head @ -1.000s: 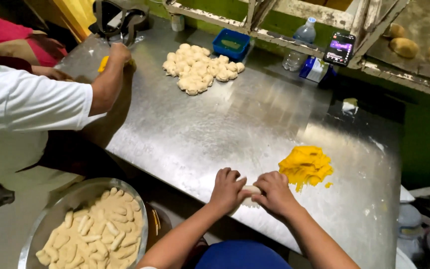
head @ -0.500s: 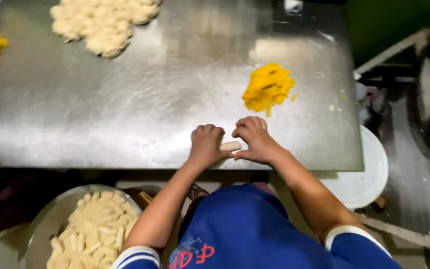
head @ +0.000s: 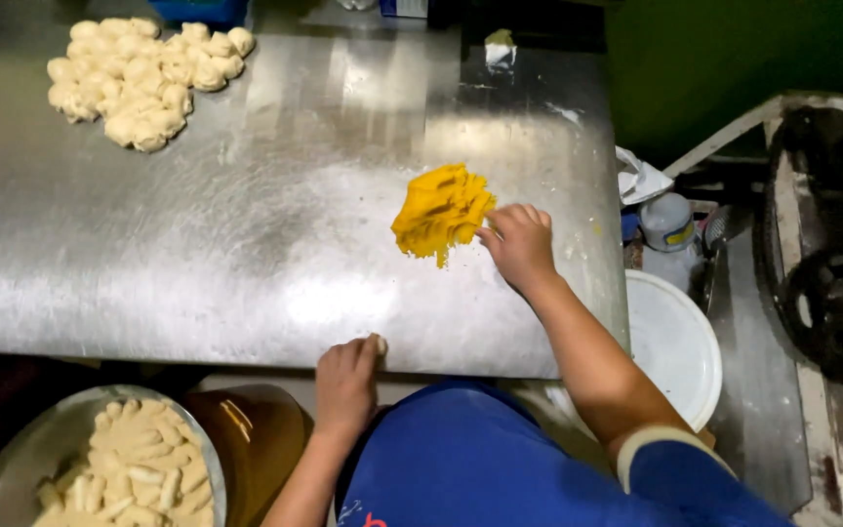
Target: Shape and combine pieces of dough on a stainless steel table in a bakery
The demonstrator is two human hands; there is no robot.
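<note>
Your right hand (head: 519, 244) is stretched out over the steel bench (head: 246, 254), and its fingers (head: 496, 234) are bent and touching the edge of the yellow filling (head: 441, 210), which lies in a loose heap on the right part of the bench. The fingers look as if they are pinching off a portion, but I cannot tell if they already hold some. Your left hand (head: 346, 376) rests at the near edge of the bench, curled nearly closed; something pale shows at the fingertips, perhaps a small piece of dough, but it is too hidden to be sure.

I judge the step in hand is taking filling for one piece. The next move calls for a small, clean pinch, then bringing both hands together at the near edge.

The dough balls (head: 143, 83) wait well apart at the far left, and the metal bowl (head: 12, 468) of shaped rolls (head: 134, 473) stands below the bench beside your left arm.
</note>
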